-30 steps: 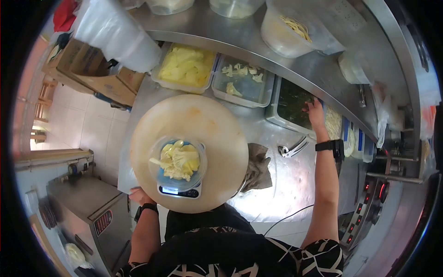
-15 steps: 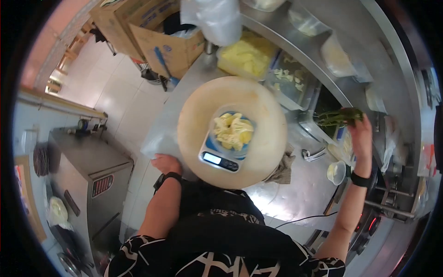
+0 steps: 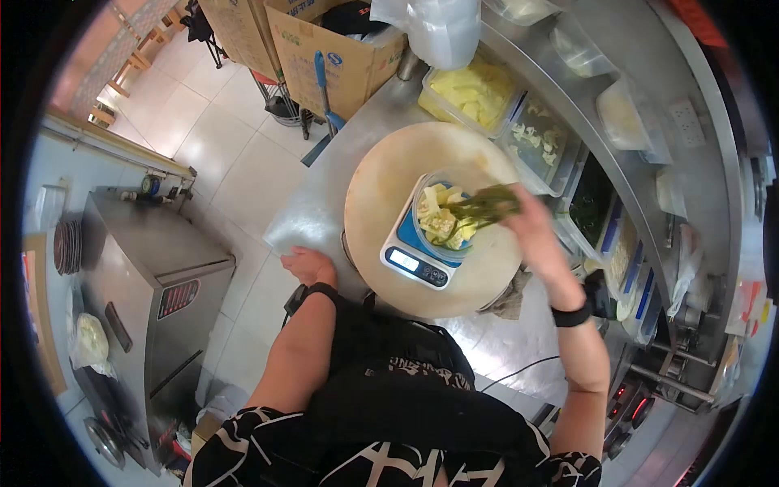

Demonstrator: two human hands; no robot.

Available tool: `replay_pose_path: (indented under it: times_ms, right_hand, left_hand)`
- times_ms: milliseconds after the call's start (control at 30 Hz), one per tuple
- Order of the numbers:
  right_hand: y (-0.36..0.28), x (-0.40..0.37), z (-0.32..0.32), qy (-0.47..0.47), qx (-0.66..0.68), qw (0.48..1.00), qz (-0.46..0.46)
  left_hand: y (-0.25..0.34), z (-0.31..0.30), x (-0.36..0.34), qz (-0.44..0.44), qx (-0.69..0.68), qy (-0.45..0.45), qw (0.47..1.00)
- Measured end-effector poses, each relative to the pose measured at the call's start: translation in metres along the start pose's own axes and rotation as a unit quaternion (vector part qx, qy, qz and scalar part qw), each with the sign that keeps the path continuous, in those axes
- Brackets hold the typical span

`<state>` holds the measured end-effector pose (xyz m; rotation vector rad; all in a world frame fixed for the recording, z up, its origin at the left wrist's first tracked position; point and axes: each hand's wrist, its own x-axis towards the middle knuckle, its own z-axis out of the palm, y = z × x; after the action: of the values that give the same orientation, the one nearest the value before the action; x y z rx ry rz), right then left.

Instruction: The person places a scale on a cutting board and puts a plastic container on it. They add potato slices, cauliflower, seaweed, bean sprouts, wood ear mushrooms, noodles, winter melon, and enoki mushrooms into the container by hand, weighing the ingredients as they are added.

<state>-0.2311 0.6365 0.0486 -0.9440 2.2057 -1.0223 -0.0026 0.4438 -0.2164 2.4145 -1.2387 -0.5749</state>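
My right hand (image 3: 534,226) is closed on a bunch of green leafy vegetable (image 3: 491,204), whose stems hang over a clear round bowl (image 3: 418,201). Pale yellow-white cabbage pieces (image 3: 439,213) lie in the bowl. It stands on a blue and white digital scale (image 3: 415,266) with a lit display. Under the scale is a thick round chopping board (image 3: 375,187). My left hand (image 3: 308,265) rests at the left edge of the steel table (image 3: 316,207), fingers loosely extended and holding nothing.
Clear tubs line the back: one of yellow pieces (image 3: 471,93), one of white pieces (image 3: 537,136), one of dark greens (image 3: 595,196). A steel shelf (image 3: 560,77) overhangs them. A cloth (image 3: 510,299) lies by the board. Cardboard boxes (image 3: 329,65) stand at far left.
My right hand has brought the greens left from beside the tubs to over the bowl. The camera view has shifted a little. My left hand stays at the table edge.
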Motion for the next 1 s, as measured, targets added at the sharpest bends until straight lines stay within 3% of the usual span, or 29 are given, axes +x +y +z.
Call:
replay_pose_path:
  times_ms: [33,67,133,167,233,300,333,367,433,500,567,600,667,700,767,800,867,967,1000]
  right_hand:
    - [-0.004,0.002,0.017,-0.042,-0.083,0.994,-0.053]
    - [-0.006,0.001,0.02,-0.042,-0.08,0.995,-0.053]
    - [-0.015,-0.006,0.021,-0.066,-0.192,0.962,-0.185]
    - [-0.02,-0.008,0.012,-0.068,-0.187,0.963,-0.181]
    - [-0.024,-0.009,-0.016,-0.052,-0.028,0.998,-0.031]
    - [0.0,-0.007,-0.027,-0.032,-0.052,0.998,0.01]
    - [0.015,-0.005,-0.025,-0.009,-0.077,0.996,0.053]
    - [0.031,-0.003,-0.019,-0.006,-0.071,0.996,0.053]
    - [0.065,-0.004,-0.003,-0.035,0.042,0.998,0.005]
    - [0.075,-0.004,0.001,-0.043,0.06,0.997,0.003]
    - [0.069,-0.007,-0.007,-0.065,0.069,0.992,0.08]
    - [0.06,-0.008,-0.014,-0.062,0.071,0.992,0.08]
    - [0.031,-0.013,-0.027,-0.084,0.142,0.983,0.086]
    - [0.018,-0.01,-0.025,-0.084,0.188,0.976,0.076]
    - [-0.003,-0.003,-0.004,-0.061,0.32,0.943,0.067]
    - [0.004,0.005,0.011,-0.069,0.261,0.962,-0.035]
    - [0.008,0.01,0.027,-0.084,0.213,0.968,-0.1]
    - [0.026,-0.002,-0.013,0.001,0.181,0.977,-0.112]
    - [0.048,-0.008,-0.037,0.023,0.172,0.982,-0.068]
  left_hand:
    - [-0.001,0.0,0.0,0.001,0.009,0.002,1.0]
    - [0.001,0.001,0.001,0.002,0.016,0.005,1.0]
    - [0.008,-0.008,-0.003,0.005,-0.003,-0.004,1.0]
    - [0.008,-0.012,-0.005,0.007,-0.024,-0.015,1.0]
    - [0.001,-0.01,-0.003,0.019,-0.034,-0.006,0.999]
    - [-0.014,0.001,0.007,0.03,-0.048,0.007,0.998]
    - [-0.035,0.008,0.023,0.077,-0.123,-0.074,0.987]
    - [-0.049,0.008,0.036,0.125,-0.195,-0.157,0.96]
    - [-0.064,-0.022,0.044,0.179,-0.157,-0.152,0.959]
    - [-0.054,-0.057,0.038,0.229,-0.122,-0.145,0.955]
    - [-0.012,-0.112,0.01,0.305,-0.245,-0.222,0.893]
    - [0.008,-0.129,-0.004,0.308,-0.245,-0.223,0.892]
    - [0.043,-0.155,-0.034,0.398,-0.321,-0.259,0.819]
    - [0.057,-0.166,-0.046,0.404,-0.324,-0.267,0.813]
    - [0.086,-0.176,-0.077,0.608,-0.255,-0.267,0.702]
    - [0.098,-0.182,-0.096,0.634,-0.242,-0.28,0.679]
    - [0.114,-0.182,-0.127,0.68,-0.192,-0.312,0.635]
    - [0.13,-0.175,-0.154,0.732,-0.108,-0.334,0.584]
    - [0.133,-0.171,-0.159,0.749,-0.045,-0.34,0.567]
